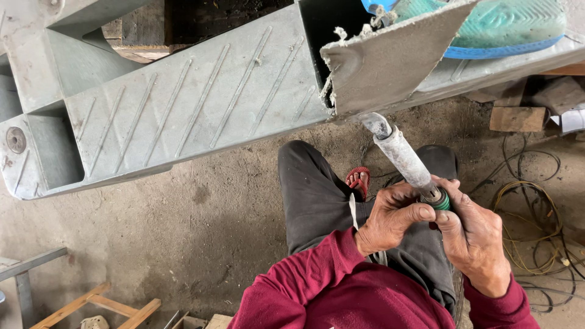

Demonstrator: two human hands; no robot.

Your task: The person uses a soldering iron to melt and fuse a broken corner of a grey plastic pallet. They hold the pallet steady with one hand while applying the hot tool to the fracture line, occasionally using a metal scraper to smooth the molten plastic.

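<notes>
Both my hands grip a long dusty grey power tool (403,159) with a green collar near the handle. My left hand (392,218) wraps the handle from the left and my right hand (470,236) holds it from the right. The tool's tip (376,123) sits under the torn, bent corner flap (390,64) of a large grey ribbed moulded part (195,109) that spans the top of the view. Frayed fibres hang along the flap's ragged edge. I wear red sleeves and dark trousers.
A teal and blue shoe (506,27) rests on the part at the top right. Yellow and black cables (536,207) lie coiled on the dirt floor to the right. Wood blocks (518,117) sit beyond them. A wooden frame (97,304) is at the lower left.
</notes>
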